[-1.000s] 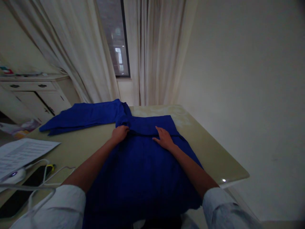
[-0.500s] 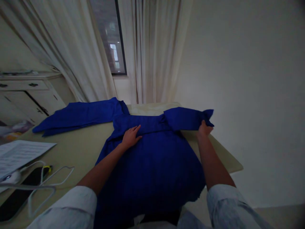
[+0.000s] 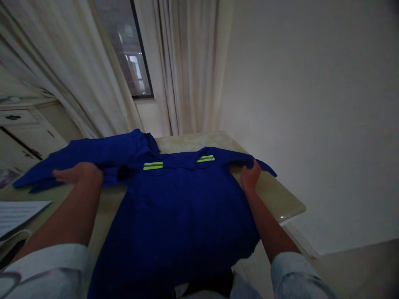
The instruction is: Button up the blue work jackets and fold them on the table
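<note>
A blue work jacket (image 3: 183, 207) lies spread over the table and hangs off its near edge. Two yellow-green striped bands (image 3: 153, 165) show across its upper part, one on each side of a blue flap. My left hand (image 3: 79, 172) is in front of the left sleeve (image 3: 102, 149), its fingers stretched out to the left and slightly blurred. At the right sleeve (image 3: 233, 156) is my right hand (image 3: 251, 175), thumb and fingers apart. The fingertips are against the sleeve's edge, and the sleeve end sticks out beyond them.
The pale table (image 3: 274, 195) has a corner at the right, near a bare wall (image 3: 311, 104). Printed paper (image 3: 21, 214) and part of a dark object (image 3: 12, 253) are at the left. Behind stand curtains (image 3: 196, 74) and a white cabinet (image 3: 40, 137).
My left hand has left the jacket's middle and moved left to the other sleeve. The right hand has let go of the cuff. The upper part is unfolded, and striped bands now show.
</note>
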